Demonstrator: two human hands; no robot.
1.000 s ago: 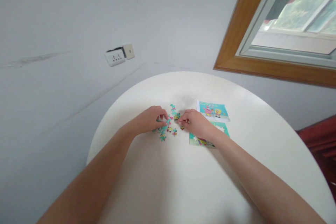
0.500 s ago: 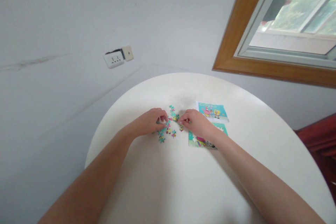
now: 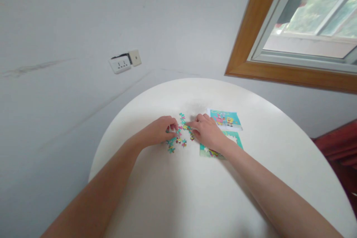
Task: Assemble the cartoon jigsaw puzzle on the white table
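Several small jigsaw puzzle pieces (image 3: pixel 171 150), teal, pink and yellow, lie loose in a cluster on a white round table (image 3: pixel 167 193). My left hand (image 3: pixel 160 130) rests at the cluster's left side, fingers curled and a gap between thumb and fingertips; its palm is hidden. From the right, my right hand (image 3: pixel 208 130) reaches over the pieces with its index finger stretched out, touching one near the middle. Under that wrist lies a partly filled puzzle board (image 3: pixel 205 151) with a teal border, partly covered by the hand. Beyond it is a cartoon picture sheet (image 3: pixel 234 121).
A pale wall with a power socket (image 3: pixel 120 64) and a smaller wall plate (image 3: pixel 135 58) stands behind the table. A wood-framed window (image 3: pixel 241 67) is at upper right. Red cloth (image 3: pixel 337 145) shows beyond the table's right edge.
My right hand has gone from a pinch to a stretched index finger, shifting slightly left over the pieces. The left hand stays nearly still.
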